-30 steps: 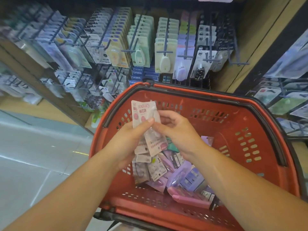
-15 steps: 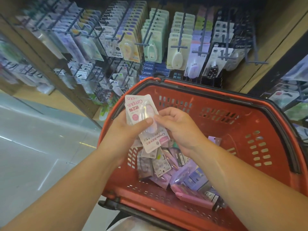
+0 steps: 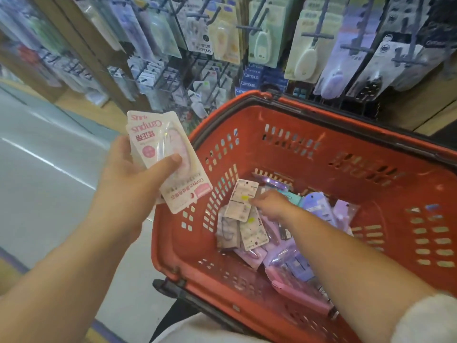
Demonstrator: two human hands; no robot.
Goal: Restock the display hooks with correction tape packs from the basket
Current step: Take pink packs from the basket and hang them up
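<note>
My left hand point(image 3: 133, 177) holds a small stack of pink correction tape packs point(image 3: 170, 167) upside down, thumb pressed across the front, to the left of the red basket point(image 3: 296, 134). My right hand point(image 3: 270, 204) is down inside the basket and pinches a white pack point(image 3: 241, 204) by its edge, back side up. Below it lie several more packs point(image 3: 291, 253), purple, pink and white. The display hooks point(image 3: 314, 35) with hanging packs fill the wall above the basket.
A lower row of wire hooks point(image 3: 158, 73) with small packs stands to the left behind the basket. Blue Campus boxes point(image 3: 249, 78) sit under the upper hooks. Grey floor point(image 3: 44, 169) lies at the left. A wooden shelf side point(image 3: 420, 112) is at the right.
My hands have come apart. The left has drawn the pink packs leftward off the basket. The right has dropped into the basket and taken hold of a white pack.
</note>
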